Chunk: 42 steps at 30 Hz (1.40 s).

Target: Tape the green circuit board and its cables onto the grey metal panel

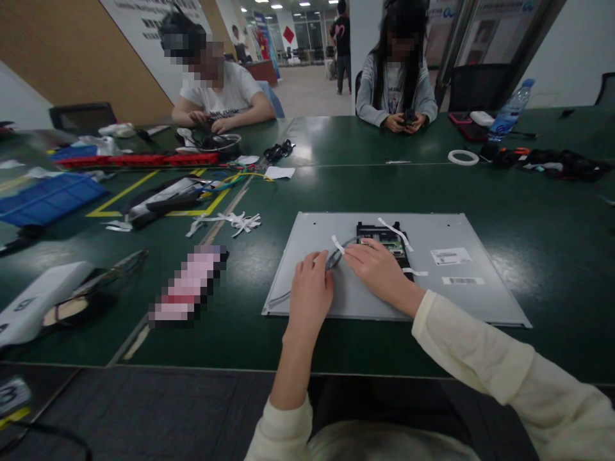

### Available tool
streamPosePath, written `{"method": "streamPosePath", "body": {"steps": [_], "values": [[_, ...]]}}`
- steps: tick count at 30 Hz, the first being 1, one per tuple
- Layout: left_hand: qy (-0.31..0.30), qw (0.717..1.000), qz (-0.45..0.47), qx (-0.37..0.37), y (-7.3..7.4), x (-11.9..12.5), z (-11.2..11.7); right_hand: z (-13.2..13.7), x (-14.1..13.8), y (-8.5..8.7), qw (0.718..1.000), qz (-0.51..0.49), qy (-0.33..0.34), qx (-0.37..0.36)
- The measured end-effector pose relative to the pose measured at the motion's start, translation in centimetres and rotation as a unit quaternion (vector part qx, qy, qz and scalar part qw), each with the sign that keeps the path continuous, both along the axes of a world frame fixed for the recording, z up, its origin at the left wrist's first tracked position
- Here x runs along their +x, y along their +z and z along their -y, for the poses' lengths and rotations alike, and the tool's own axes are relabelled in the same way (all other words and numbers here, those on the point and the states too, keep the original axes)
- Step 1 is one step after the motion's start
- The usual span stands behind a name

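A flat grey panel (480,304) lies in front of me, with a black-framed circuit board (391,238) near its middle. My left hand (311,291) is closed on a looped grey cable (331,260) left of the board. With finger and thumb, my right hand (377,269) pinches a short white tape strip (337,243) over that cable, its wrist resting low across the panel. More white strips (396,234) stick to the board's upper edge and right side. Two printed labels (451,256) are on the panel's right part. The right hand partly hides the board.
Loose white strips (243,222) and a blurred-out pink object (192,285) lie to the left. Farther left are a white device (43,301) and a blue basket (52,195). A tape roll (463,157) and a water bottle (512,112) stand at the back right. Two people sit opposite.
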<state>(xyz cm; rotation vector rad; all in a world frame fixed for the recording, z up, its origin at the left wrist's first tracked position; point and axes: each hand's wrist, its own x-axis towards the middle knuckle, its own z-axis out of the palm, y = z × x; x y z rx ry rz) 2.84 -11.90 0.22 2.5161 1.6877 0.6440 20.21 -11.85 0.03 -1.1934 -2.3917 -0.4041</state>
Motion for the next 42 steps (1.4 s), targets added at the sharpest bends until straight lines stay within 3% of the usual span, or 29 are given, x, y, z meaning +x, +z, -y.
{"method": "streamPosePath", "body": {"steps": [5, 11, 16, 20, 27, 36, 42], "values": [[0.009, 1.000, -0.001, 0.003, 0.0, 0.0, 0.0, 0.1, 0.2, 0.7, 0.998, -0.045, -0.031, 0.032], [0.003, 1.000, 0.031, -0.002, 0.0, -0.1, 0.1, -0.1, -1.1, -0.4, 0.999, -0.025, -0.018, -0.015], [-0.048, 0.997, 0.053, -0.024, 1.4, -0.1, -0.4, -0.1, -1.8, -0.7, 0.999, -0.019, -0.016, -0.040], [-0.119, 0.991, 0.007, -0.060, 2.6, 0.0, -1.6, 0.0, -1.9, -0.6, 0.999, -0.012, -0.017, -0.044], [-0.141, 0.982, -0.056, -0.115, 1.9, 0.5, -3.5, 0.2, -2.5, -0.9, 0.998, -0.021, -0.009, -0.054], [-0.136, 0.982, -0.051, -0.117, 1.4, 0.2, -5.1, 4.4, -3.4, 0.7, 0.990, -0.030, -0.012, -0.139], [-0.131, 0.981, -0.068, -0.124, 1.0, 0.2, -5.4, 7.3, -3.6, 0.7, 0.976, -0.032, -0.054, -0.207]]}}
